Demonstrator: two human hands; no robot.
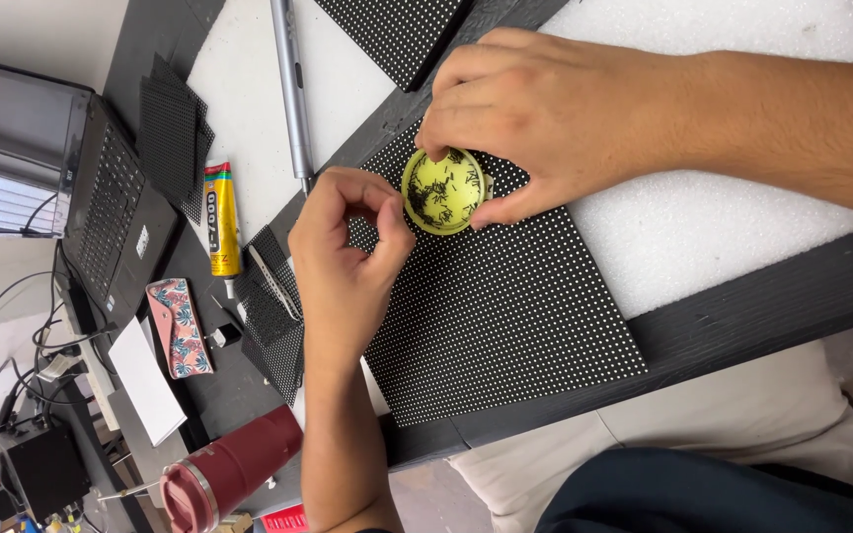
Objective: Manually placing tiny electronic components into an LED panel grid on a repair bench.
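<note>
I see left hand (348, 257) over dotted black panel (501, 306), fingers (387, 222) pinched narrow just beside yellow dish (443, 190); whether they hold anything, I cannot tell, too small. Dish sits on panel's upper edge, full of small dark bits, kind unclear. Right hand (535, 118) grips dish rim, thumb below, fingertips above, covering far rim. Panel lies on white foam (703, 227) on desk (772, 296). Right forearm cut off at frame edge.

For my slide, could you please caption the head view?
Right hand steadies small yellow-green round dish on black dotted panel.
</note>
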